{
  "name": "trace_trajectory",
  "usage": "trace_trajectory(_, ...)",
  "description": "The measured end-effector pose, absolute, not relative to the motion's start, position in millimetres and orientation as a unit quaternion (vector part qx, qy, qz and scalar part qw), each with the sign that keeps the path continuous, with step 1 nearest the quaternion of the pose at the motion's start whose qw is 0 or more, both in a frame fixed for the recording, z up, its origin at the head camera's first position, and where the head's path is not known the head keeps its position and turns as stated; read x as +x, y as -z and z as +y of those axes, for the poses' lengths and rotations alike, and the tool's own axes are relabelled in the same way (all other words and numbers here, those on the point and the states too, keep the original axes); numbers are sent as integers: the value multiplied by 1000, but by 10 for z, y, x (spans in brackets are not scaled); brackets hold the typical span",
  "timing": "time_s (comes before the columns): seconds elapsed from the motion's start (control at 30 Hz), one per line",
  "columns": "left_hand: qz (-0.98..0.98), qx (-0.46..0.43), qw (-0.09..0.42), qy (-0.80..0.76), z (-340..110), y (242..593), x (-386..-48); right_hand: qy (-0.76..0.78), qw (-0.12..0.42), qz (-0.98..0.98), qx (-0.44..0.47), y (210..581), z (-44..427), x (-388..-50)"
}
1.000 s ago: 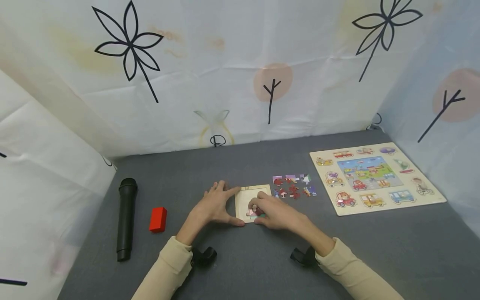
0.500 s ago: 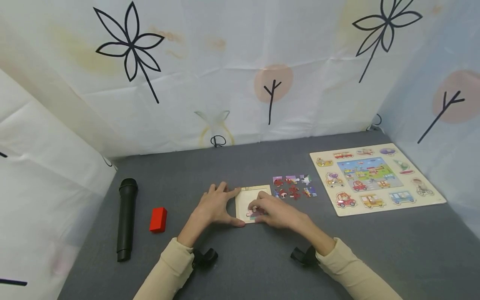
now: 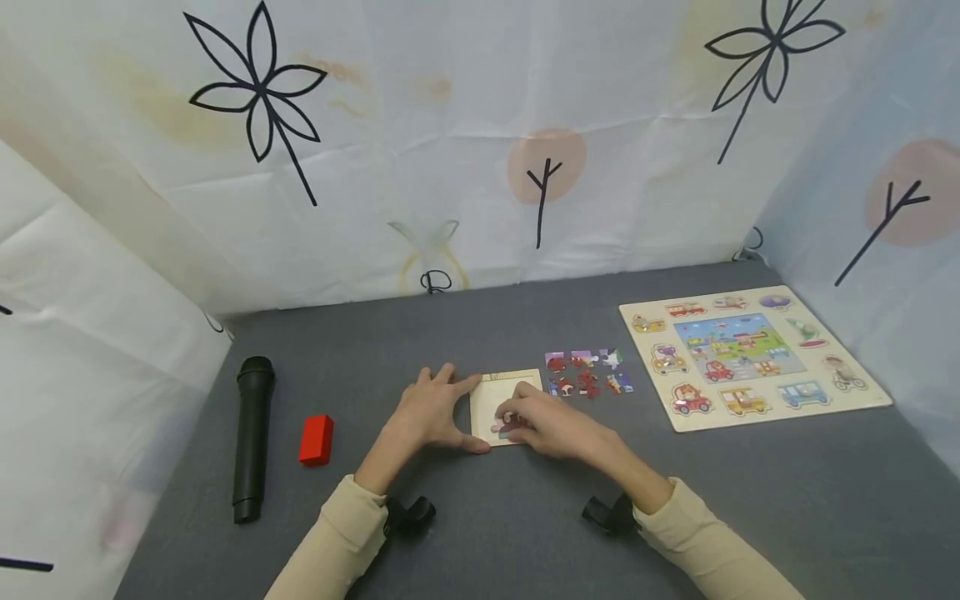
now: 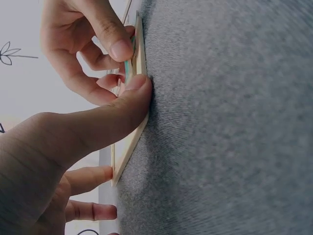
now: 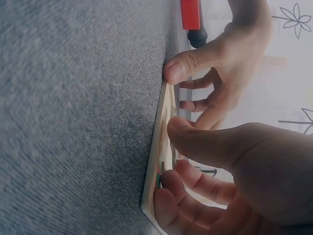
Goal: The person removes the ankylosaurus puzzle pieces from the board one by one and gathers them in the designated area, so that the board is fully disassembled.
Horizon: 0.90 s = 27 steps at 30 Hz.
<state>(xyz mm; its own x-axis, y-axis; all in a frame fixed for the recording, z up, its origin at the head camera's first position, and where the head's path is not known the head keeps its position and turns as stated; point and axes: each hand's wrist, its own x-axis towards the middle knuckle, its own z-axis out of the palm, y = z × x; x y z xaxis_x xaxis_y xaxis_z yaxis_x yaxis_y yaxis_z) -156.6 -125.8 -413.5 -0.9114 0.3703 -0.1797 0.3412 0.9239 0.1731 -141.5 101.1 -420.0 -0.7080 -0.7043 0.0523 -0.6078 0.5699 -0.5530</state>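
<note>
A small square wooden puzzle tray (image 3: 504, 377) lies on the grey tabletop between the two hands. My left hand (image 3: 424, 417) spreads along its left side, thumb on the near corner and index finger at the far corner; the fingers are fairly straight. Over the tray's near part, my right hand (image 3: 553, 425) pinches a jigsaw piece (image 3: 502, 427) between thumb and fingertips. In the left wrist view a teal edge of a piece (image 4: 128, 68) shows at the right thumb. The right fingers hide much of the pieces in the tray, so how they fit cannot be told.
Several loose jigsaw pieces (image 3: 587, 384) lie just right of the tray. Farther right is a large wooden picture board (image 3: 825, 400) with vehicle shapes. On the left are a red block (image 3: 316, 439) and a black microphone (image 3: 255, 437). A white cloth wall (image 3: 360, 250) stands behind.
The right fingertips and the pinched jigsaw piece shift slightly at the tray's near side. The left fingers settle a little on the tray's edge; the tray and loose pieces stay put.
</note>
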Motion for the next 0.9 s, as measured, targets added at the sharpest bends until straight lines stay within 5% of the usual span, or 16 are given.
trace_trajectory(0.9,975,176,113,-80,-1263,4159,-1549,238,63,918,-311,4029,1731,-1358)
